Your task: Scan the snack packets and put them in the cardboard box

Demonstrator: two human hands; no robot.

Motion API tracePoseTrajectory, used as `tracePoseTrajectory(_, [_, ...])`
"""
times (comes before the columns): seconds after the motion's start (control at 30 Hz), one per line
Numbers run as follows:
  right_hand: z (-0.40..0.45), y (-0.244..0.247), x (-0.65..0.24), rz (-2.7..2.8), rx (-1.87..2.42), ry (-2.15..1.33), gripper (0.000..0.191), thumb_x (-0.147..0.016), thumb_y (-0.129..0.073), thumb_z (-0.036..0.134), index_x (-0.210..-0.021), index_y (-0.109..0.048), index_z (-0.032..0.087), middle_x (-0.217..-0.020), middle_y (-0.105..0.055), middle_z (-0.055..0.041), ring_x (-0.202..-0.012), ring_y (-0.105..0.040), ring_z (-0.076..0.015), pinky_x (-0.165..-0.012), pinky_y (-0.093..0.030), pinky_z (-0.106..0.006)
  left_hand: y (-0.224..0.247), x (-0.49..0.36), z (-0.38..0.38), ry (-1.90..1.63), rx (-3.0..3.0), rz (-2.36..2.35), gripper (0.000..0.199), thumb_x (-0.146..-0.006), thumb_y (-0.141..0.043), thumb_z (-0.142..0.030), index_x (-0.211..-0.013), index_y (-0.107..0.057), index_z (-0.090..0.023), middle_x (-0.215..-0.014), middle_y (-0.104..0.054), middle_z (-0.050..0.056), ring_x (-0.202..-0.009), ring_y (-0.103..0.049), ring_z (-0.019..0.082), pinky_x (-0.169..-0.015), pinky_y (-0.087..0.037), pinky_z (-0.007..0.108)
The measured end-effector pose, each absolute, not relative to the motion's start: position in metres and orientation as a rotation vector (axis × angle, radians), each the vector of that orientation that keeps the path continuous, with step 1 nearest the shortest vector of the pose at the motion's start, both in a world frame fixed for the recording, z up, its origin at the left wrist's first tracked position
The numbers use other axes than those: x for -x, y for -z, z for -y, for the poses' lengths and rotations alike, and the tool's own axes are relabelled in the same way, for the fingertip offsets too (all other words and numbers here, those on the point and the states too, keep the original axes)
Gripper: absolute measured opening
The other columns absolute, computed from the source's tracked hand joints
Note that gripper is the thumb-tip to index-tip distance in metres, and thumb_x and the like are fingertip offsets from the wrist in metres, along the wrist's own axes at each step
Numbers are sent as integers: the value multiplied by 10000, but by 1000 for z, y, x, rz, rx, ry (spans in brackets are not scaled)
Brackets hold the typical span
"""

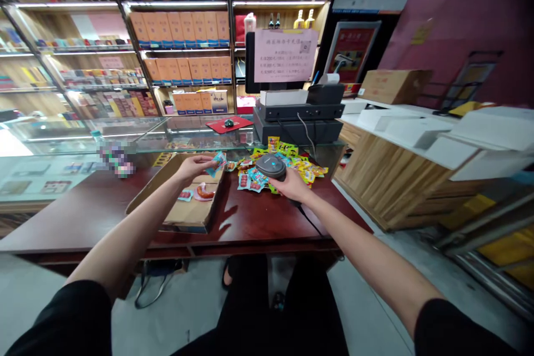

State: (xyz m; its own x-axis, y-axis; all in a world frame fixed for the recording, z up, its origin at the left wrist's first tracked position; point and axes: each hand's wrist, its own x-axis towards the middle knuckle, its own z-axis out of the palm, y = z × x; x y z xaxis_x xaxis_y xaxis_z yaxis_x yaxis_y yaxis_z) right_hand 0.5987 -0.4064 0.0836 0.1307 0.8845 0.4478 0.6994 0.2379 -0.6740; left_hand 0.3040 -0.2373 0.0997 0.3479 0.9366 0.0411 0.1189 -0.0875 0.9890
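My left hand (195, 169) pinches a small blue snack packet (217, 163) above the right side of a shallow cardboard box (189, 214). Inside that box lie a packet with a curved sausage (205, 192) and a smaller blue-edged packet (186, 195). My right hand (291, 184) is wrapped round a dark handheld scanner (271, 166), whose cable runs down over the desk's front edge. Beneath and around the scanner spreads a heap of yellow, green and blue packets (308, 168) on the dark red desk (250, 222).
Behind the heap stand a cash drawer (298, 127) and a monitor with a pink sheet (285, 55). A red mat (229, 124) lies on the glass counter (175, 125). White boxes (411, 129) stand on a wooden cabinet (379, 178) at the right.
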Motion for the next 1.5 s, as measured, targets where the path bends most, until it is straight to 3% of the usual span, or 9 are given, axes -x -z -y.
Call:
tracePoseTrajectory(0.17, [385, -88, -598, 1627, 1552, -323, 301, -759, -681, 337, -999, -727, 161, -853, -753, -82, -900, -694, -270, -778, -521, -346, -102, -289, 223, -948, -1550, -1042, 517, -491, -899, -457, -865, -756, -131, -901, -733, 96, -782, -657, 172, -668, -549, 269])
tracePoseTrajectory(0.37, [375, -88, -639, 1542, 1625, -308, 303, -752, -684, 321, -1007, -719, 162, -988, -753, -104, -953, -693, -280, -809, -527, -368, -68, -402, 214, -722, -1736, -924, 336, -574, -859, -390, -814, -762, -176, -725, -713, 44, -665, -628, 157, -626, -503, 238])
tracePoseTrajectory(0.47, [374, -83, -663, 1500, 1665, -290, 275, -749, -672, 307, -976, -712, 157, -947, -756, -106, -935, -699, -286, -802, -534, -379, -49, -459, 207, -643, -2046, -870, 207, -638, -812, -310, -805, -761, -200, -770, -728, 44, -757, -659, 197, -717, -503, 259])
tracePoseTrajectory(0.63, [381, -66, -683, 1442, 1676, -318, 300, -760, -663, 312, -1014, -696, 155, -979, -750, -108, -954, -696, -279, -817, -543, -378, -36, -514, 198, -440, -2534, -731, 469, -625, -810, -261, -1082, -718, -210, -1064, -705, 100, -992, -642, 280, -880, -476, 329])
tracePoseTrajectory(0.8, [391, -55, -679, 1396, 1682, -370, 243, -766, -650, 313, -959, -702, 173, -865, -748, -83, -896, -706, -275, -749, -563, -362, -38, -525, 195, -309, -2714, -659, 446, -559, -815, -186, -983, -676, -167, -1034, -663, 130, -1021, -610, 310, -862, -470, 350])
tracePoseTrajectory(0.93, [397, -56, -668, 1410, 1647, -426, 223, -743, -664, 279, -944, -706, 191, -759, -729, -54, -848, -710, -265, -709, -568, -346, -50, -509, 187, -367, -2471, -817, 334, -544, -848, -231, -772, -607, -195, -739, -643, 22, -729, -643, 219, -687, -485, 292])
tracePoseTrajectory(1.03, [398, -58, -661, 1419, 1625, -461, 233, -735, -664, 262, -955, -706, 196, -741, -724, -45, -838, -711, -262, -698, -570, -346, -62, -489, 180, -445, -2045, -925, 383, -520, -890, -256, -675, -546, -192, -600, -594, -31, -576, -621, 156, -593, -488, 259])
tracePoseTrajectory(1.27, [397, -66, -652, 1471, 1613, -504, 192, -733, -676, 259, -911, -716, 200, -704, -719, -39, -794, -713, -255, -680, -564, -335, -78, -447, 182, -525, -1318, -842, 440, -488, -937, -235, -797, -644, -121, -796, -729, 68, -744, -712, 192, -696, -589, 310])
tracePoseTrajectory(1.5, [393, -73, -644, 1494, 1629, -496, 219, -741, -653, 255, -942, -711, 191, -685, -717, -37, -733, -707, -240, -647, -548, -313, -83, -436, 200, -624, -1155, -883, 446, -480, -922, -83, -705, -540, -138, -701, -689, 8, -694, -703, 158, -680, -603, 294])
